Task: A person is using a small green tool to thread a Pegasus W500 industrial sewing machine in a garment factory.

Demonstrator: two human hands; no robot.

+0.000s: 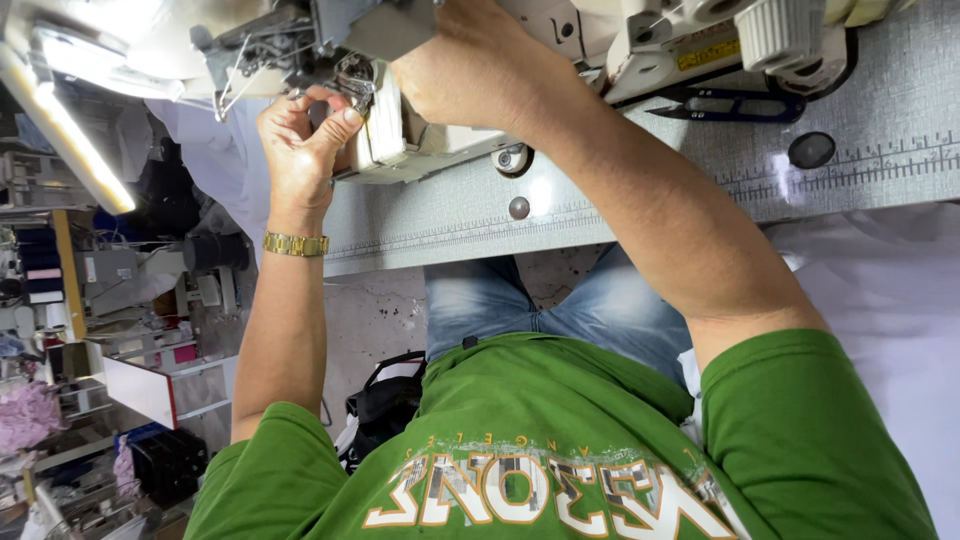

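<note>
The grey tabletop (880, 130) carries a pale sewing machine (640, 40), heavy and fixed by the look of it, not something to shift. White cloth (880, 300) hangs off the near edge, and I'd guess it is soft and light. The right hand (465, 70) lies over the machine's body, fingers hidden behind it, so I cannot tell its grip. The left hand (300, 140) (gold watch on the wrist) is up at the needle parts (345, 75) on the machine's left end, its grip narrowed to a thumb-and-forefinger pinch. What sits in the pinch is too fine to make out. Those parts look small, stiff, metal and probably sharp, best taken by fingertips from the side.
</note>
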